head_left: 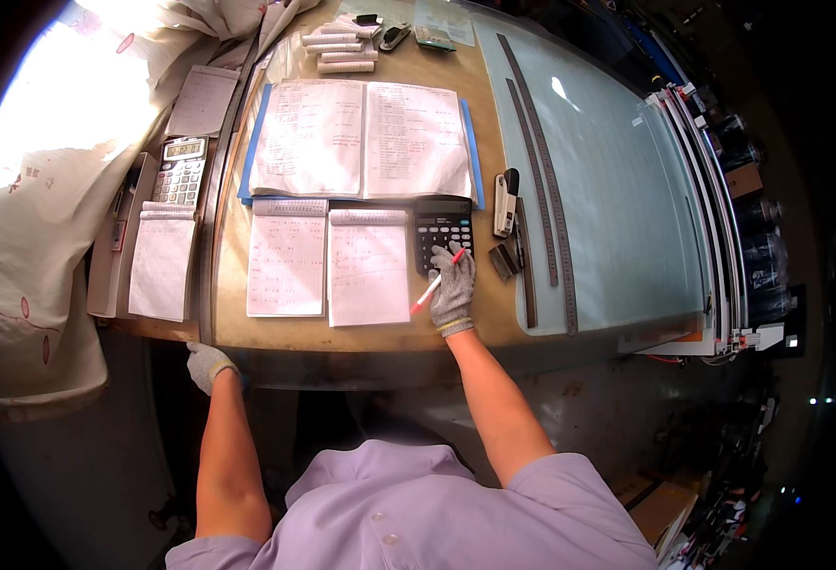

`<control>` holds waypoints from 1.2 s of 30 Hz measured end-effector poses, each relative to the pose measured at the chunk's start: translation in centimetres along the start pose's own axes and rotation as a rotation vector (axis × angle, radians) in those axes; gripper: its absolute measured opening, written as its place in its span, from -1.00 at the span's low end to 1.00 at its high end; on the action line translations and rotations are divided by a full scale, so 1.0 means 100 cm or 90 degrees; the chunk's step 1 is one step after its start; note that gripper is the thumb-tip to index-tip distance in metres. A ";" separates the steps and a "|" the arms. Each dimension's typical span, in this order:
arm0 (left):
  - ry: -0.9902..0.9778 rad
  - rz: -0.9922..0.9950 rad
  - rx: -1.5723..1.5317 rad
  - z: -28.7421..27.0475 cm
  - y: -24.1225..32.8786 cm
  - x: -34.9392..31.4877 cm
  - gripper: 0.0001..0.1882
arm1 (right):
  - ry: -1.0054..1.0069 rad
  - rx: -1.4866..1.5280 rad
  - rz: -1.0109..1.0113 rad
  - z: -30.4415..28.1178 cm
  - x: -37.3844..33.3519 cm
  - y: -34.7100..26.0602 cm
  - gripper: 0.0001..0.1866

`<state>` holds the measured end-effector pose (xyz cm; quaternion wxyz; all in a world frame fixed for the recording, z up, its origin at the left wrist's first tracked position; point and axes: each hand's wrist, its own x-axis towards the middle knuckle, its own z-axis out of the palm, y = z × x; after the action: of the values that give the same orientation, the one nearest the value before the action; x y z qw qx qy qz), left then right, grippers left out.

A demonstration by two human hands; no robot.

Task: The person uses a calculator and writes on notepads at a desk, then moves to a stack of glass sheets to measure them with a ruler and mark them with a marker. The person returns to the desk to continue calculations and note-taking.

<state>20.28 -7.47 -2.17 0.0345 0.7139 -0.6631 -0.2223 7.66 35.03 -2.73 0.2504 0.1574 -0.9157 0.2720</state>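
Note:
My right hand (453, 290), in a grey knit glove, is closed around a red and white pen (435, 286). Its fingertips reach over the keys of a black calculator (444, 228); whether they press a key cannot be told. Left of that hand lies a notepad (370, 271) with handwriting, and beside it another written notepad (288, 261). An open ledger (361, 138) in a blue cover lies behind them. My left hand (211, 367), gloved too, is at the table's front left edge with its fingers bent together; what they hold, if anything, is hidden.
On the left stand a silver calculator (181, 171) and another notepad (161, 261). Right of the black calculator are a stapler (505, 202) and two long steel rulers (543, 180) on a glass sheet (617, 209). Rolled papers (347, 55) lie at the back.

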 end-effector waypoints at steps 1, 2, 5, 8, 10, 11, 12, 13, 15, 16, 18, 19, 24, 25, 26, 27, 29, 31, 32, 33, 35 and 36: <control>0.001 0.001 -0.002 0.000 0.001 -0.001 -0.26 | 0.000 -0.003 0.000 0.001 0.000 0.001 -0.67; -0.002 -0.001 -0.001 0.000 0.001 0.000 -0.26 | -0.001 -0.006 0.000 0.001 -0.001 0.001 -0.67; -0.008 -0.006 -0.001 0.000 0.000 0.001 -0.27 | 0.028 0.004 -0.007 0.003 -0.001 0.002 -0.66; -0.011 -0.011 -0.002 -0.001 0.001 0.000 -0.27 | 0.100 -0.012 0.040 0.002 -0.004 0.000 -0.66; -0.010 -0.013 0.003 -0.001 0.001 0.000 -0.27 | 0.143 -0.047 0.073 0.000 -0.004 -0.001 -0.65; -0.008 -0.010 0.001 -0.001 0.001 0.000 -0.27 | 0.133 -0.060 0.089 0.000 -0.004 0.000 -0.66; -0.006 -0.007 0.000 -0.001 0.001 -0.001 -0.27 | 0.123 -0.074 0.105 0.001 -0.006 0.002 -0.66; -0.005 -0.005 -0.002 -0.001 0.001 -0.001 -0.27 | 0.113 -0.087 0.121 0.002 -0.007 0.004 -0.67; -0.002 0.001 -0.001 0.002 -0.001 0.003 -0.27 | 0.107 -0.104 0.133 0.004 -0.008 0.005 -0.69; 0.000 0.003 -0.001 0.003 -0.002 0.004 -0.27 | 0.104 -0.112 0.139 0.004 -0.008 0.006 -0.70; 0.001 0.009 0.001 0.002 -0.002 0.003 -0.27 | 0.157 -0.078 0.125 0.004 -0.005 0.004 -0.69; 0.001 0.012 0.002 0.002 -0.002 0.003 -0.26 | 0.183 -0.061 0.117 0.004 -0.003 0.004 -0.68; -0.001 0.001 -0.001 0.005 -0.003 0.006 -0.27 | 0.204 -0.048 0.206 0.011 0.001 0.010 -0.62; -0.002 -0.002 -0.003 0.006 -0.004 0.008 -0.27 | 0.200 -0.045 0.228 0.013 0.001 0.012 -0.61; -0.003 -0.001 -0.003 0.005 -0.004 0.007 -0.27 | 0.190 -0.032 0.226 0.016 0.000 0.015 -0.61; -0.003 0.000 -0.004 0.005 -0.003 0.006 -0.27 | 0.180 -0.019 0.223 0.017 -0.001 0.019 -0.60; -0.003 0.001 0.000 0.002 -0.002 0.003 -0.27 | 0.168 -0.003 0.225 0.020 -0.002 0.023 -0.59; -0.003 0.004 0.007 -0.001 0.000 0.000 -0.27 | 0.165 0.005 0.233 0.021 0.001 0.024 -0.59; -0.003 0.006 0.004 -0.001 0.000 -0.001 -0.27 | 0.165 0.012 0.230 0.022 0.003 0.026 -0.59; -0.003 0.008 0.002 -0.001 0.001 -0.002 -0.27 | 0.165 0.019 0.228 0.023 0.004 0.028 -0.59; -0.003 0.006 0.000 -0.001 0.000 -0.001 -0.27 | 0.167 0.019 0.214 0.023 0.008 0.027 -0.58; -0.003 0.002 0.000 0.000 0.000 0.000 -0.27 | 0.168 0.013 0.203 0.022 0.010 0.025 -0.57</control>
<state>20.34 -7.49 -2.15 0.0336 0.7121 -0.6644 -0.2243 4.93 35.65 -4.85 0.3201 -0.0242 -0.8857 0.3355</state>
